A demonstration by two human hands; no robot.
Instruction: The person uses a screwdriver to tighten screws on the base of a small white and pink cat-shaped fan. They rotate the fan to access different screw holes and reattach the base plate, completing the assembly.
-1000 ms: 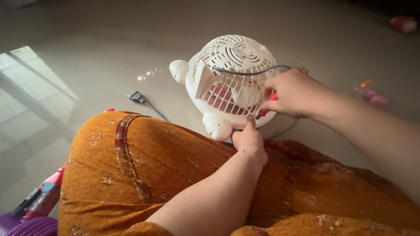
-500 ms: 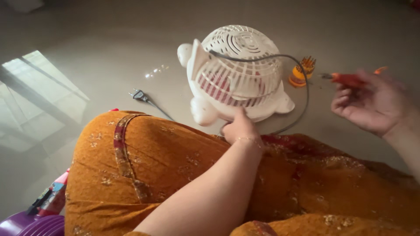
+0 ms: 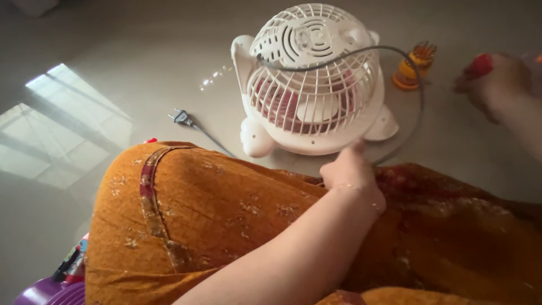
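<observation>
While the left hand steadies the white fan on the floor by its lower rim, fingers resting unclenched, the blurred right hand, right of the fan, pinches a red-handled screwdriver; steady bracing matters.

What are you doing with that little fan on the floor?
A person sits on the floor with a small white fan in front of their knees. The left hand touches the fan's bottom rim. The right hand is off to the side, holding a red-handled tool that looks like a screwdriver, though it is blurred. A grey cord loops over the fan's grille, and its plug lies loose on the floor. An orange holder of screwdriver bits stands beside the fan.
</observation>
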